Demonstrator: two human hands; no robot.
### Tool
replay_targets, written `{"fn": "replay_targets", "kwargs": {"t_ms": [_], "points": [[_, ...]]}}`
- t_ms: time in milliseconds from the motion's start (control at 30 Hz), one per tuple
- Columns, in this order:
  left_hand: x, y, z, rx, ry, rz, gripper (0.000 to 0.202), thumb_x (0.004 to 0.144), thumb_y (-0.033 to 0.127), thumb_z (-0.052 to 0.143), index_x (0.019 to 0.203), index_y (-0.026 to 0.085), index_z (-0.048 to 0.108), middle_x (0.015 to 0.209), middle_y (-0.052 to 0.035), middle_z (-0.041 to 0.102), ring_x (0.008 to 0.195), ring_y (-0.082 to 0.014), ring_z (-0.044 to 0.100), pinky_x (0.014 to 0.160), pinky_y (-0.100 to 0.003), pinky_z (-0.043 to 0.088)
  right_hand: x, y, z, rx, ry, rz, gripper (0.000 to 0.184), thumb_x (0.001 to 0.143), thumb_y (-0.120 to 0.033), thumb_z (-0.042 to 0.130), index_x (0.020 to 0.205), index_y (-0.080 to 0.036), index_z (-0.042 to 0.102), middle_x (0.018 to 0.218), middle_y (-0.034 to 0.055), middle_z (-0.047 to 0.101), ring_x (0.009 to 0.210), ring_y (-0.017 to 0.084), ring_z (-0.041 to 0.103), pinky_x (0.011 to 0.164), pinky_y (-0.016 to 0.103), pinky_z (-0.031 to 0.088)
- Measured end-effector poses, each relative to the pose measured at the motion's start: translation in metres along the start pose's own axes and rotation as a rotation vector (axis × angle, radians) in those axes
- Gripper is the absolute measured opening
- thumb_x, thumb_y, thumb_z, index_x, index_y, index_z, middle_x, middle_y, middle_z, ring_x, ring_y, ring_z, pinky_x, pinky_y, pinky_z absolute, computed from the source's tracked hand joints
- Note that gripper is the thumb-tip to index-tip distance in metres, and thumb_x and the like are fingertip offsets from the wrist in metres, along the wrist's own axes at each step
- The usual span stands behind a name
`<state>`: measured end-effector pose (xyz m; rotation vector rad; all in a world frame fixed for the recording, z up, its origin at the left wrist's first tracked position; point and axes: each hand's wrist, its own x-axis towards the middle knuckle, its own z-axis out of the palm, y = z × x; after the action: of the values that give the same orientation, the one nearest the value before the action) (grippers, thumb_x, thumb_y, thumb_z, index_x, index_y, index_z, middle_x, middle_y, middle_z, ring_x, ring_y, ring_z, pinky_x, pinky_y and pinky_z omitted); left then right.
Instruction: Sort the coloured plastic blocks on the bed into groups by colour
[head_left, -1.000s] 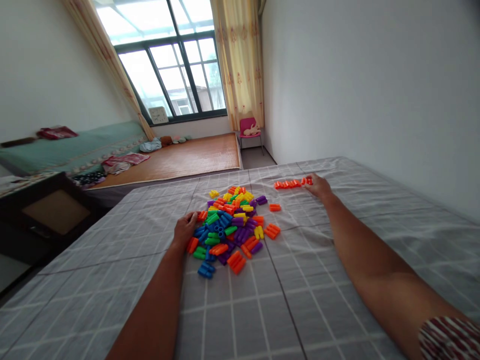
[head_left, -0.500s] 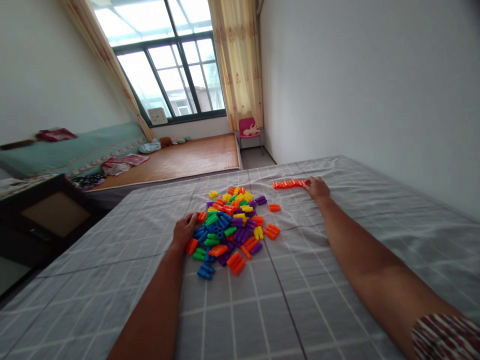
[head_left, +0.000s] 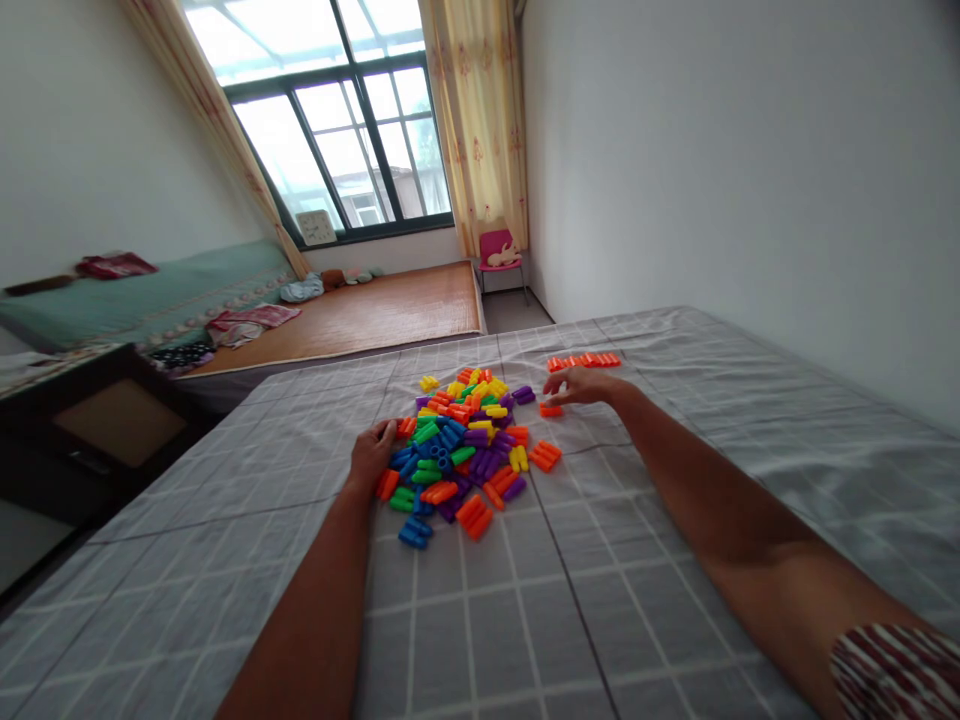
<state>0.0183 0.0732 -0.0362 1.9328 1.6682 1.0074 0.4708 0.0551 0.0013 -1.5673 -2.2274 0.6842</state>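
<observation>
A heap of small plastic tube-shaped building blocks [head_left: 487, 462] in orange, yellow, green, blue and purple lies on a grey checked cloth. At its left edge, my left hand [head_left: 372, 452] has its fingertips closed on an orange block [head_left: 406, 428]. My right hand [head_left: 581, 385] reaches in from the right, fingers apart, just above a single orange block [head_left: 550, 410]. Behind that hand, a row of orange blocks [head_left: 585, 362] lies side by side. Another orange block [head_left: 545, 456] rests apart from the heap's right side.
The grey checked cloth [head_left: 480, 640] spreads under everything. Past its far edge stands a bed with a brown mat [head_left: 390, 305]. A dark cabinet [head_left: 97, 450] is at left, a white wall [head_left: 735, 180] at right, a pink chair [head_left: 495, 247] near the window.
My right hand has left the orange row and moved left and slightly nearer, over the single orange block. My left hand stays at the heap's edge.
</observation>
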Motion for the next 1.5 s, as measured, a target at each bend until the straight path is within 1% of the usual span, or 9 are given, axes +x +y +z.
{"fn": "replay_targets", "kwargs": {"t_ms": [200, 433, 567, 667, 800, 1133, 1300, 1367, 1500], "points": [[0.001, -0.002, 0.0, -0.003, -0.009, 0.003, 0.049, 0.084, 0.052, 0.044, 0.102, 0.017, 0.074, 0.098, -0.0063, 0.076, 0.093, -0.0236, 0.067, 0.081, -0.03, 0.05, 0.003, -0.013, 0.014, -0.143, 0.062, -0.021, 0.022, 0.072, -0.032, 0.073, 0.09, -0.02, 0.07, 0.087, 0.0018, 0.07, 0.075, 0.015, 0.063, 0.065, 0.024, 0.046], [0.002, -0.005, 0.001, -0.035, -0.004, -0.02, 0.048, 0.084, 0.053, 0.046, 0.102, 0.018, 0.073, 0.101, -0.0063, 0.076, 0.094, -0.024, 0.067, 0.082, -0.03, 0.05, 0.007, 0.051, -0.007, 0.184, 0.533, 0.182, 0.03, 0.071, -0.028, 0.071, 0.097, -0.017, 0.059, 0.093, 0.0059, 0.07, 0.08, 0.016, 0.065, 0.07, 0.026, 0.05], [0.002, -0.003, 0.0, -0.037, -0.008, -0.016, 0.049, 0.085, 0.053, 0.046, 0.103, 0.017, 0.073, 0.102, -0.0069, 0.075, 0.096, -0.0242, 0.067, 0.084, -0.031, 0.049, -0.007, 0.096, -0.018, 0.083, 0.89, 0.416, 0.025, 0.072, -0.028, 0.07, 0.092, -0.016, 0.06, 0.1, 0.0118, 0.07, 0.085, 0.021, 0.066, 0.078, 0.032, 0.051], [0.002, -0.002, -0.001, -0.022, -0.002, -0.01, 0.048, 0.085, 0.053, 0.046, 0.102, 0.017, 0.073, 0.102, -0.0064, 0.075, 0.096, -0.0239, 0.067, 0.084, -0.03, 0.049, -0.018, 0.121, -0.016, -0.02, 0.968, 0.527, 0.017, 0.073, -0.026, 0.066, 0.086, -0.017, 0.062, 0.098, 0.0131, 0.071, 0.087, 0.025, 0.066, 0.084, 0.037, 0.05], [0.001, -0.002, -0.001, -0.019, 0.01, -0.01, 0.048, 0.084, 0.053, 0.047, 0.102, 0.018, 0.074, 0.101, -0.0057, 0.076, 0.095, -0.0238, 0.068, 0.083, -0.029, 0.049, -0.018, 0.132, -0.006, -0.026, 0.926, 0.558, 0.018, 0.073, -0.027, 0.066, 0.089, -0.017, 0.064, 0.093, 0.0121, 0.072, 0.086, 0.025, 0.066, 0.083, 0.036, 0.049], [0.002, -0.004, 0.0, -0.042, -0.009, -0.019, 0.051, 0.083, 0.055, 0.047, 0.104, 0.016, 0.073, 0.101, -0.0055, 0.076, 0.097, -0.0236, 0.067, 0.084, -0.029, 0.05, -0.01, 0.133, -0.004, -0.152, 0.88, 0.365, 0.022, 0.073, -0.023, 0.064, 0.093, -0.014, 0.07, 0.094, 0.0114, 0.07, 0.081, 0.023, 0.064, 0.081, 0.034, 0.049], [0.001, -0.004, 0.001, -0.025, -0.004, -0.011, 0.049, 0.084, 0.052, 0.046, 0.104, 0.017, 0.074, 0.102, -0.0053, 0.075, 0.096, -0.0231, 0.067, 0.082, -0.028, 0.05, -0.01, 0.105, -0.016, -0.117, 0.924, 0.319, 0.023, 0.074, -0.015, 0.056, 0.092, -0.014, 0.071, 0.096, 0.0117, 0.07, 0.081, 0.021, 0.063, 0.085, 0.035, 0.049], [0.001, -0.004, 0.001, 0.001, -0.003, -0.01, 0.048, 0.085, 0.051, 0.045, 0.104, 0.017, 0.074, 0.102, -0.0053, 0.076, 0.095, -0.023, 0.067, 0.081, -0.028, 0.05, -0.009, 0.078, -0.02, 0.037, 0.741, 0.216, 0.021, 0.078, -0.022, 0.059, 0.094, -0.015, 0.07, 0.093, 0.0093, 0.071, 0.077, 0.019, 0.063, 0.078, 0.033, 0.05], [0.001, -0.005, 0.003, 0.016, -0.004, -0.007, 0.049, 0.086, 0.051, 0.043, 0.106, 0.017, 0.073, 0.101, -0.0058, 0.075, 0.094, -0.0229, 0.067, 0.082, -0.029, 0.05, -0.003, 0.01, -0.014, 0.254, 0.045, -0.027, 0.029, 0.078, -0.04, 0.067, 0.096, -0.017, 0.07, 0.08, 0.0043, 0.071, 0.067, 0.016, 0.063, 0.061, 0.026, 0.049]]}}
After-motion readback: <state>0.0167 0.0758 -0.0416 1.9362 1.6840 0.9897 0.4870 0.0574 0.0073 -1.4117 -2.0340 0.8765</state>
